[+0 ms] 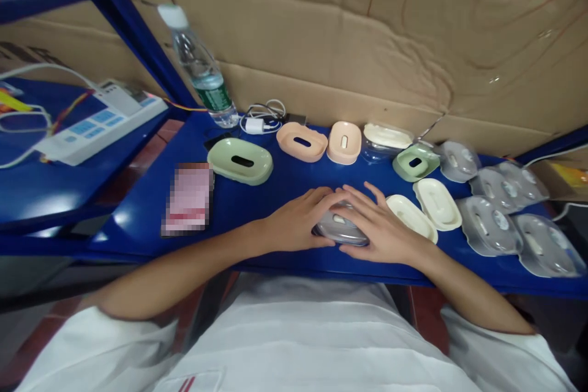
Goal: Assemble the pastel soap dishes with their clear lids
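Both hands are wrapped round a grey soap box with a clear cover (342,228) near the front edge of the blue table. My left hand (305,220) grips its left side, and my right hand (374,226) has its fingers over the top and right side. Part of the box is hidden under the fingers. Just right of my right hand lie a cream oval dish (411,217) and a cream tray (438,203). Beyond my hands are a peach oval dish (303,142), a peach tray (344,142) and a green dish (416,162).
A green oval dish (240,161) and a phone (188,199) lie to the left. Behind stand a water bottle (202,70) and a white charger (255,126). Several clear-covered grey boxes (491,226) fill the right. A power strip (101,128) sits far left; cardboard (312,30) backs the table.
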Motion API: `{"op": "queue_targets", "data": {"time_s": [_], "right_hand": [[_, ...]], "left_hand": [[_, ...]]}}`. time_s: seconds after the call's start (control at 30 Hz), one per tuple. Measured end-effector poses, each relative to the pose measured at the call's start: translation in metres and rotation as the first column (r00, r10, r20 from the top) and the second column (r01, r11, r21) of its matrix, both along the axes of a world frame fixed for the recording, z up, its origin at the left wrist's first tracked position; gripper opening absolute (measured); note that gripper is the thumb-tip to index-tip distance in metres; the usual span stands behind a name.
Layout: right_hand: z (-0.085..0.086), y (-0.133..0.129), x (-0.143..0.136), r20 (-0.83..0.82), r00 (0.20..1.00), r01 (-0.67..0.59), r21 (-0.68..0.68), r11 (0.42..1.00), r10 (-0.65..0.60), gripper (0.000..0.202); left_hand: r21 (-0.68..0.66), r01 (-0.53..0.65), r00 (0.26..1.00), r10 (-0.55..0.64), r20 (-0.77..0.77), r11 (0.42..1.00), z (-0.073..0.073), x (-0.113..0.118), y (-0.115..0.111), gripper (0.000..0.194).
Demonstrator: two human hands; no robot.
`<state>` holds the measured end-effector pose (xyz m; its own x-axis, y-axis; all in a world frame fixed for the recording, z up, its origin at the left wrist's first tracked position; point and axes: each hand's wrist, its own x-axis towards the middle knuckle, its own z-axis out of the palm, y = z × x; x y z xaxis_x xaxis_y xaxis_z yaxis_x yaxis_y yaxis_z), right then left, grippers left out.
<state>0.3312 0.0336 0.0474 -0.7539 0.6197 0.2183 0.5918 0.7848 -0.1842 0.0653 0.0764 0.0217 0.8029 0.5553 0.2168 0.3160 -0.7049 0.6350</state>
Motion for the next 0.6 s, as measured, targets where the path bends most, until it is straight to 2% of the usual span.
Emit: {"op": "queue_targets", "data": {"time_s": [0.13, 0.27, 0.4, 0.5, 0.6], "right_hand": [[0.0, 0.008, 0.011, 0.006, 0.996, 0.084, 0.003, 0.996, -0.084, 0.073], [-0.003, 0.017, 0.021, -0.026, 0.99, 0.135, -0.102, 0.986, -0.138, 0.088], [-0.008, 0.02, 0.026, -0.067, 0.992, 0.095, -0.173, 0.98, -0.108, 0.091], [-0.011, 0.021, 0.027, -0.101, 0.993, 0.05, -0.165, 0.985, -0.068, 0.089], [-0.011, 0.02, 0.028, -0.136, 0.99, 0.006, -0.14, 0.99, -0.025, 0.088]], "left_hand": [[0.015, -0.05, 0.995, 0.049, 0.09, 0.999, -0.005, -0.001, 0.005, 0.093], [0.007, -0.135, 0.983, 0.133, 0.129, 0.991, -0.009, -0.001, 0.009, 0.088], [0.003, -0.109, 0.985, 0.108, 0.132, 0.994, -0.005, -0.002, 0.01, 0.078], [-0.021, -0.086, 0.992, 0.087, 0.088, 0.996, 0.002, -0.003, 0.01, 0.07], [-0.063, -0.09, 0.991, 0.095, 0.094, 0.994, 0.005, -0.003, 0.01, 0.071]]}}
